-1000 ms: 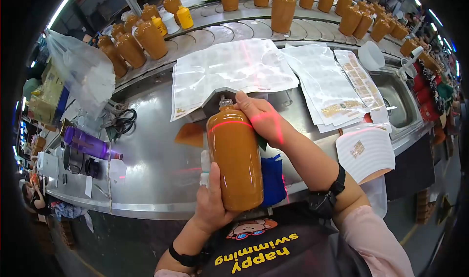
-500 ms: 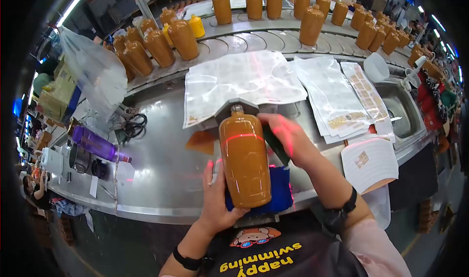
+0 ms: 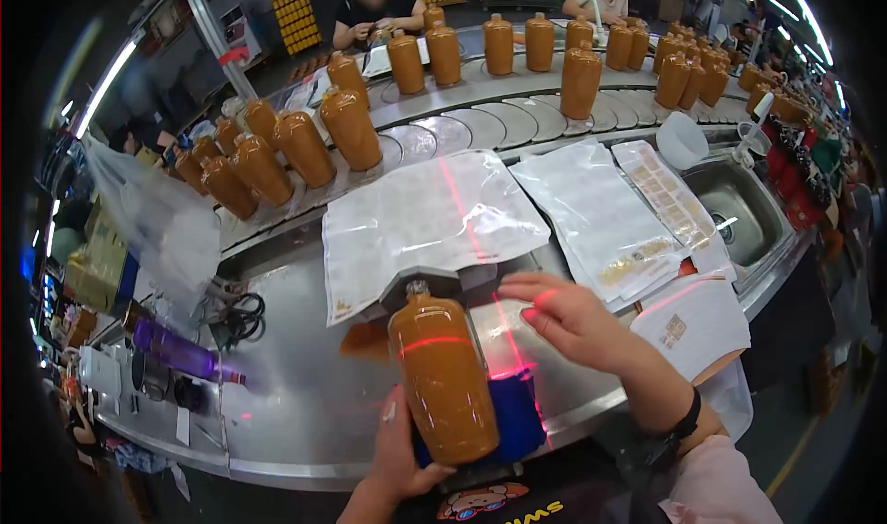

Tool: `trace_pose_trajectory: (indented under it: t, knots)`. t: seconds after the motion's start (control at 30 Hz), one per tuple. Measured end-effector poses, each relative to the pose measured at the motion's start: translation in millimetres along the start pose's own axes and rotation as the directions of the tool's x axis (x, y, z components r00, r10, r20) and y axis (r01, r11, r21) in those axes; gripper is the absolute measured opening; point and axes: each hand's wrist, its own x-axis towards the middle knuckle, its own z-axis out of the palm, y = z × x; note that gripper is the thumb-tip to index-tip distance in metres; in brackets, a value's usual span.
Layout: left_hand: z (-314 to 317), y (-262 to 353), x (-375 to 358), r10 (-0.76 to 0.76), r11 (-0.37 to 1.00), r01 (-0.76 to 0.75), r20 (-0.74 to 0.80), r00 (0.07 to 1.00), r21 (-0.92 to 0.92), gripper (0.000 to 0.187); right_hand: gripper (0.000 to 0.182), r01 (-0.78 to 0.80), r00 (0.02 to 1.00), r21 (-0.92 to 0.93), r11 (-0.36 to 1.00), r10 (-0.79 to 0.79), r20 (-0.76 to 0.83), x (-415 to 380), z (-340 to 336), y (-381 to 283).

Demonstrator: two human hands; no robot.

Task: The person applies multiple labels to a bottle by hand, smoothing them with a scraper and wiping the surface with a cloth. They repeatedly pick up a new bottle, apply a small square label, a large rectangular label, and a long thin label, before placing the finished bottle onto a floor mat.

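A glossy brown bottle [image 3: 443,385] lies tilted in front of me, its neck toward a dark angular holder [image 3: 416,284] and its base toward my body. My left hand [image 3: 399,459] grips the bottle's lower left side, with the thumb by the base. To the right of the bottle, my right hand [image 3: 577,325] is apart from it, fingers stretched out to the left with nothing visible in them. A blue cloth [image 3: 517,418] lies under and beside the bottle. Red laser lines cross the bottle, the bench and my right hand.
Printed sticker sheets [image 3: 434,224] and more sheets [image 3: 601,219] lie on the metal bench [image 3: 286,385]. Brown bottles [image 3: 351,131] line the conveyor [image 3: 480,136] behind. A sink [image 3: 748,210] is at right; scissors [image 3: 242,321] and a purple bottle [image 3: 176,348] are at left. Two people sit across.
My right hand has moved away from the bottle, and the dark green piece beside it no longer shows. My left hand stays on the bottle. The view has tilted upward.
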Motion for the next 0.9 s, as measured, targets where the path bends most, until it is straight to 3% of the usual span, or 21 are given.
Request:
trace_pose_trajectory:
  t: [0.07,0.1,0.17,0.2,0.23,0.27,0.3,0.33,0.4,0.47,0.57,0.67,0.83,0.9]
  knots:
    - [-8.7,-10.0,-7.8,0.012,0.985,-0.014,-0.013,1.0,-0.175,0.095,0.037,-0.045,0.999,-0.169,0.985,0.044,-0.013,16.6,-18.0,11.9]
    - [-11.7,-9.3,-13.5,0.004,0.999,-0.011,-0.158,0.987,-0.042,0.07,0.037,-0.036,0.999,-0.271,0.962,0.033,-0.015,23.9,-24.5,25.3]
    - [-41.0,-14.3,-7.6,-0.07,0.988,0.095,-0.195,0.978,0.122,0.041,0.036,-0.011,1.0,-0.419,0.908,0.018,0.014,40.1,-33.7,52.6]
    - [-49.7,-20.0,2.0,-0.224,0.968,0.251,-0.365,0.903,0.026,0.033,0.036,0.012,0.999,-0.466,0.885,0.011,0.045,50.1,-35.1,64.2]
    - [-60.3,-25.4,15.5,-0.377,0.918,0.385,-0.514,0.771,-0.095,0.025,0.031,-0.014,0.998,-0.487,0.873,0.044,0.05,59.4,-36.1,66.2]
    - [-77.8,-27.3,36.5,-0.371,0.926,0.342,-0.559,0.741,-0.16,0.021,0.028,-0.032,0.994,-0.474,0.88,0.076,0.074,70.1,-36.9,61.1]
    - [-87.9,-35.8,53.8,-0.338,0.936,0.323,-0.603,0.722,-0.138,0.025,0.027,-0.009,0.995,-0.49,0.872,0.058,0.083,78.0,-34.0,63.9]
    - [-96.8,-50.3,66.9,-0.405,0.913,0.346,-0.567,0.717,-0.215,0.03,0.026,0.011,0.995,-0.506,0.863,0.04,0.091,84.3,-30.3,66.6]
    - [-105.6,-74.6,88.4,-0.587,0.809,0.498,-0.382,0.714,-0.313,0.035,0.025,0.065,0.989,-0.459,0.886,0.004,0.147,97.9,-24.2,63.0]
    - [-103.9,-82.3,102.2,-0.675,0.702,0.54,-0.194,0.712,-0.464,0.035,0.024,0.106,0.984,-0.429,0.897,-0.034,0.172,105.8,-17.6,60.3]
    - [-98.3,-77.7,110.8,-0.501,0.865,0.449,-0.326,0.802,-0.223,0.033,0.021,0.141,0.984,-0.419,0.897,-0.08,0.16,113.9,-12.8,55.4]
    - [-94.4,-71.2,120.1,-0.481,0.865,0.377,-0.327,0.813,-0.332,0.032,0.024,0.164,0.974,-0.379,0.911,-0.089,0.207,126.6,-7.4,52.1]
    - [-92.8,-69.8,123.8,-0.423,0.899,0.332,-0.375,0.825,-0.285,0.031,0.015,0.291,0.931,-0.274,0.917,-0.206,0.3,164.7,27.5,26.3]
    - [-92.0,-74.1,126.5,-0.433,0.866,0.269,-0.363,0.825,-0.422,0.035,0.012,0.356,0.897,-0.266,0.896,-0.247,0.367,183.9,46.9,12.8]
